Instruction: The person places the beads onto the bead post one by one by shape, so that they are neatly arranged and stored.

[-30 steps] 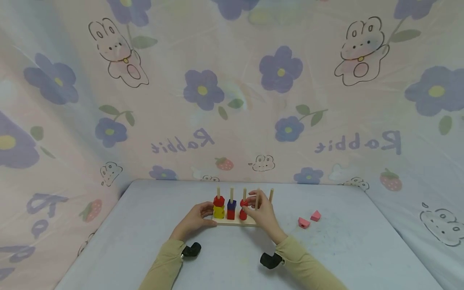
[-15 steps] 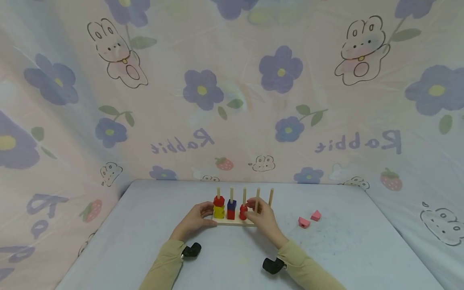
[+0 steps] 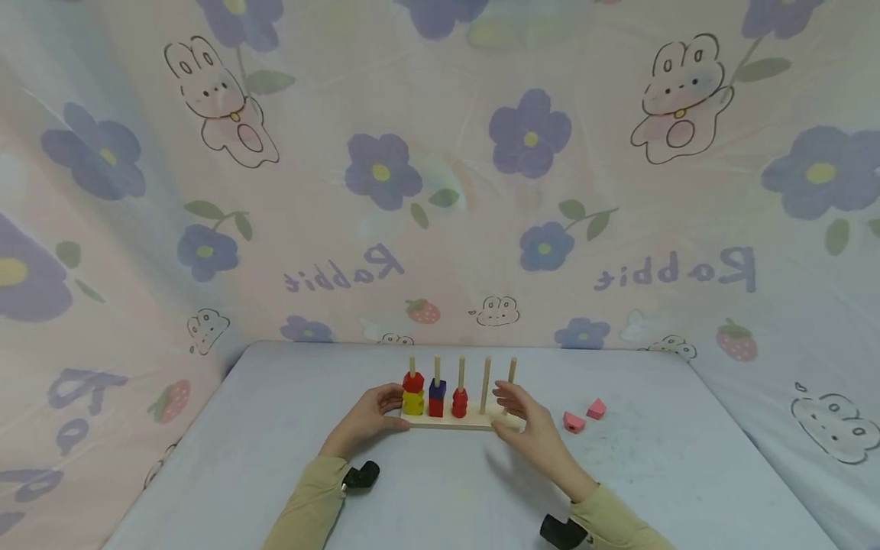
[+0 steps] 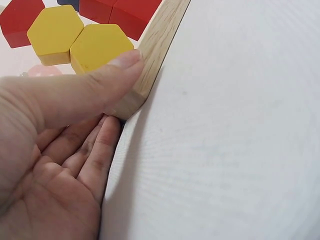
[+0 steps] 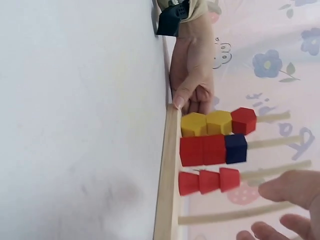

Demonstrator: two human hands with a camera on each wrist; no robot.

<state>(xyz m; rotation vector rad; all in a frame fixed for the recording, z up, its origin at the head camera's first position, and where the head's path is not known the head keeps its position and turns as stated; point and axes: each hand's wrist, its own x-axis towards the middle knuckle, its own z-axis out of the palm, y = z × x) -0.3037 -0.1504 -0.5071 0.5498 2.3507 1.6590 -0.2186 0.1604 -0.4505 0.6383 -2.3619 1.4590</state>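
Note:
A wooden peg base point(image 3: 474, 422) with five upright pegs stands mid-table. The left peg carries yellow hexagons point(image 3: 413, 402) under a red one, the second peg red cubes point(image 5: 202, 149) under a blue cube point(image 3: 438, 389), and the third peg red cone pieces point(image 3: 460, 402). The two right pegs point(image 3: 486, 384) are bare. My left hand point(image 3: 372, 413) pinches the base's left end, thumb on its corner point(image 4: 117, 70) and fingers beneath. My right hand point(image 3: 524, 418) hovers with spread fingers point(image 5: 295, 187) by the base's right end, holding nothing.
Two pink blocks point(image 3: 574, 422) point(image 3: 596, 409) lie on the white table point(image 3: 653, 473) right of the base. A flower and rabbit print cloth point(image 3: 440, 191) hangs behind and at both sides.
My right hand has let go of the red pieces on the third peg and drawn back to the right, fingers spreading. The left hand and the base stay put.

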